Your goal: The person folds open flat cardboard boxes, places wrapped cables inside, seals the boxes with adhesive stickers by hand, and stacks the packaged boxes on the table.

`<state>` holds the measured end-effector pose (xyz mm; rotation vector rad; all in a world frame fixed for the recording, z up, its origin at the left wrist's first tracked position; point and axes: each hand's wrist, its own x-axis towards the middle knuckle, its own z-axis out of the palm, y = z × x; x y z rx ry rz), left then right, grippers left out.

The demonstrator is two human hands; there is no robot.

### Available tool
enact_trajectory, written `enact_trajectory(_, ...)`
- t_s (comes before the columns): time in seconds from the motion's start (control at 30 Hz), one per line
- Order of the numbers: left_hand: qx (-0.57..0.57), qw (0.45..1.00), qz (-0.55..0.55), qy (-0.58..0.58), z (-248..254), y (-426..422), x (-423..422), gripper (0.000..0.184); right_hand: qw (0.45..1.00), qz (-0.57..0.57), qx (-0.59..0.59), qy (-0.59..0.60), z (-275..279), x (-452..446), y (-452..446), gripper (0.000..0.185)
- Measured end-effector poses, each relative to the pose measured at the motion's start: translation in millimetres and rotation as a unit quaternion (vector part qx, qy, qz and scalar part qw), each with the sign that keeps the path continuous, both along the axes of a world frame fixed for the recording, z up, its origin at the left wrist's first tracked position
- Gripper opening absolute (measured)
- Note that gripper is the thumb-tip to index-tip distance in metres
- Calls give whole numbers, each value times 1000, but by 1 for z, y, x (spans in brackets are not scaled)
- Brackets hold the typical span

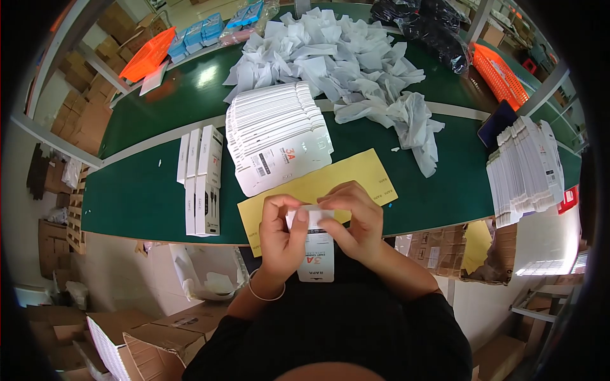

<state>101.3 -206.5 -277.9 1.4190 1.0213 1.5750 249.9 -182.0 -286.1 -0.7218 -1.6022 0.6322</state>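
A small white box [319, 254] with orange "3A" print is held upright between my two hands, just over the table's front edge. My left hand [283, 232] pinches its upper left side, and my right hand [356, 219] grips its upper right side, fingers bent at the top end. Under and behind the hands lies a yellow sheet [356, 181]. Beyond that sheet, a fanned stack of flat white cartons [279, 140] rests on the green table [140, 190]. Finished-looking white boxes [203, 184] stand grouped to the left.
Crumpled white tissue [324, 57] is heaped at the back. More flat cartons [524, 171] stand at the right beside a dark object [497, 124]. Orange baskets [149, 54] flank the table, with blue packs [210, 28] at the back left. Cardboard boxes [165, 349] sit below.
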Motion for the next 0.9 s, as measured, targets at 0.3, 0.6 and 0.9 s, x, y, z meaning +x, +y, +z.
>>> enact_trajectory(0.3,-33,999,-5,38,-6,-3,-8,5,994,15,-108,-15,16,8,-13,17)
enact_trajectory(0.6,-84,996,-34,2,-11,4,-11,14,996,19,-84,-39,7,10,-22,18)
enact_trajectory(0.9,-178,973,-141,-22,-7,4,-18,16,973,-127,-128,-142,-17,65,9,11)
